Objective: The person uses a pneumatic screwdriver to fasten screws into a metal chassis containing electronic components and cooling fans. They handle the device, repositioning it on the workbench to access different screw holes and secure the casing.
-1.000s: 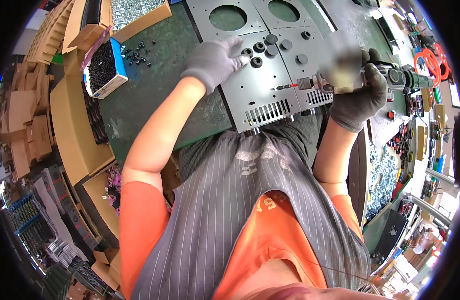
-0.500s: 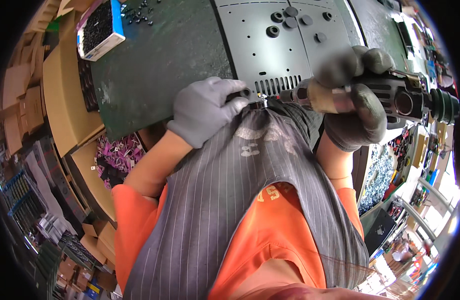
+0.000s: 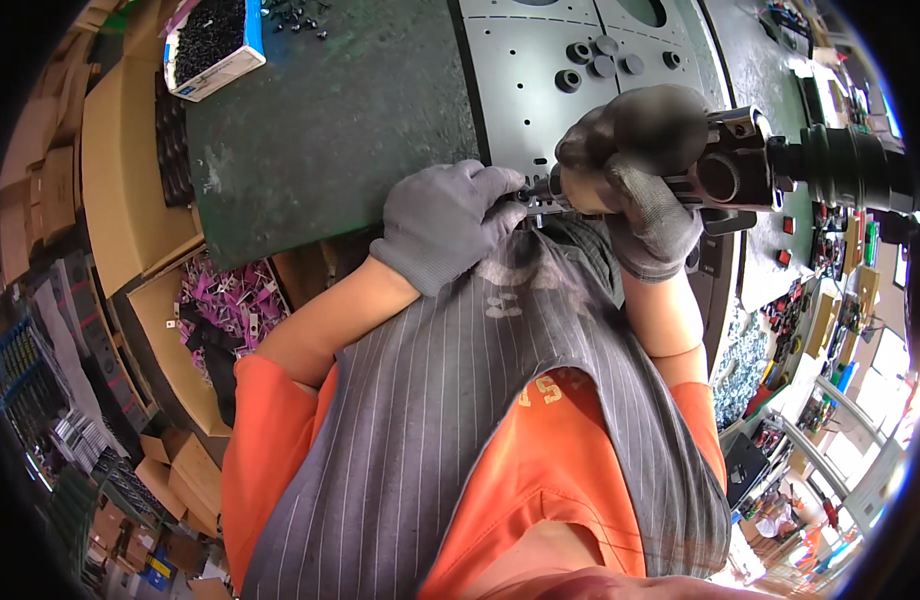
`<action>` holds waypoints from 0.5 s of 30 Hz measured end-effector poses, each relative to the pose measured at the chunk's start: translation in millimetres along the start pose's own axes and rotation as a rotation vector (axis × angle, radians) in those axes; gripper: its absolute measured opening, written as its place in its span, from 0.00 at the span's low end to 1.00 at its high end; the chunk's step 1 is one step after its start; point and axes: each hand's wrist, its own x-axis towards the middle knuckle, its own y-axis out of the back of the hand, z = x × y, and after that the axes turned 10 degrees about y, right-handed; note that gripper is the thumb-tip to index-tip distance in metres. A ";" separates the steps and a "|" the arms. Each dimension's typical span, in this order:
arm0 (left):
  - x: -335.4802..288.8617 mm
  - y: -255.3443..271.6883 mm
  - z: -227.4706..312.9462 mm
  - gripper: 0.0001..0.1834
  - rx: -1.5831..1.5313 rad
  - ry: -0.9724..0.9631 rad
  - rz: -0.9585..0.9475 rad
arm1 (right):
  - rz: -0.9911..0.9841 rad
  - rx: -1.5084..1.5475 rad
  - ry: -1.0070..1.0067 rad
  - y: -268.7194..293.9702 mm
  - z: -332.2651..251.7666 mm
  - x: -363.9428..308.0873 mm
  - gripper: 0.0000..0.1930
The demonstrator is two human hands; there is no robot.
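Note:
My gloved left hand [image 3: 442, 222] is closed at the near edge of a grey metal panel [image 3: 510, 125]. Between its thumb and forefinger sits a small black round part [image 3: 523, 196], mostly hidden by the fingers. In my gloved right hand [image 3: 640, 185] is a black power screwdriver [image 3: 722, 172], lying sideways with its tip toward the left. That tip meets the part at my left fingertips; whether a screw is between them is too small to tell. Farther up the panel lie several black round rubber feet [image 3: 568, 80] and flat grey discs [image 3: 602, 66].
The panel rests on a dark green worktable [image 3: 330, 150]. At the far left stands a blue and white box [image 3: 215, 62] of small black pieces, with loose screws [image 3: 298, 18] beside it. A cardboard box [image 3: 152, 330] below the table's left holds purple parts [image 3: 235, 305].
The screwdriver has moved left, bringing its tip against the part at my left fingertips. My left hand has shifted slightly right. The panel appears a little farther up and right in view.

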 end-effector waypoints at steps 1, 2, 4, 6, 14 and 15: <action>0.2 -0.1 -0.1 0.16 -0.006 0.015 -0.013 | 0.038 -0.006 -0.020 -2.6 0.6 -0.4 0.17; 0.3 0.0 -0.3 0.17 0.001 0.018 -0.015 | 0.030 0.004 -0.022 -3.2 2.3 0.0 0.17; 0.6 0.1 -0.5 0.17 0.014 0.023 -0.023 | 0.016 0.024 -0.026 -3.2 5.8 1.5 0.17; 3.4 -0.1 -4.8 0.14 -0.035 -0.013 -0.063 | -0.001 -0.035 -0.028 -4.0 7.3 2.1 0.18; 59.7 11.7 -40.1 0.14 -1.604 0.676 -0.400 | -0.262 0.097 -0.041 5.5 26.2 8.7 0.28; 60.9 15.1 -42.0 0.14 -1.663 0.684 -0.406 | -0.159 0.225 -0.186 4.2 22.3 1.2 0.28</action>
